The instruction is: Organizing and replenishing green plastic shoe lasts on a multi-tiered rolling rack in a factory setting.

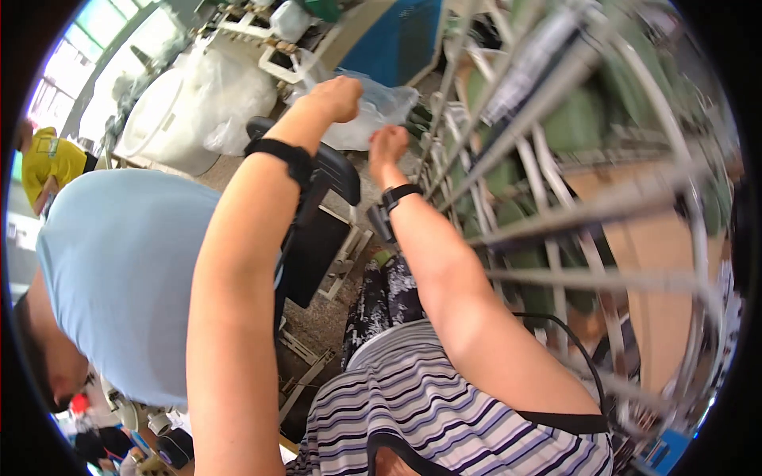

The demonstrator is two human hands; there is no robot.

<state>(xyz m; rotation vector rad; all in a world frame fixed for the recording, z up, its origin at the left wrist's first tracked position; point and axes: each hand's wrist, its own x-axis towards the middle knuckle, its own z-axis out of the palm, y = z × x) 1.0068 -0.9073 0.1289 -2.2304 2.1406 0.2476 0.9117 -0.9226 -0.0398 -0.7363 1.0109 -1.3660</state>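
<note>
Both my arms reach forward to a clear plastic bag with pale contents, low down at the far side. My left hand is closed in a fist at the top of the bag, with the film bunched beside it. Nearer to me, my right hand has its fingers curled in against the bag's right side. What lies inside those fingers is hidden. A dark strap circles each wrist or forearm, and a small black device hangs at the right one.
A metal-tube rack holding green pieces stands close on my right. Left of my arms, a person in light blue bends beside a black chair. Behind are a large white tub, a blue panel and a person in yellow.
</note>
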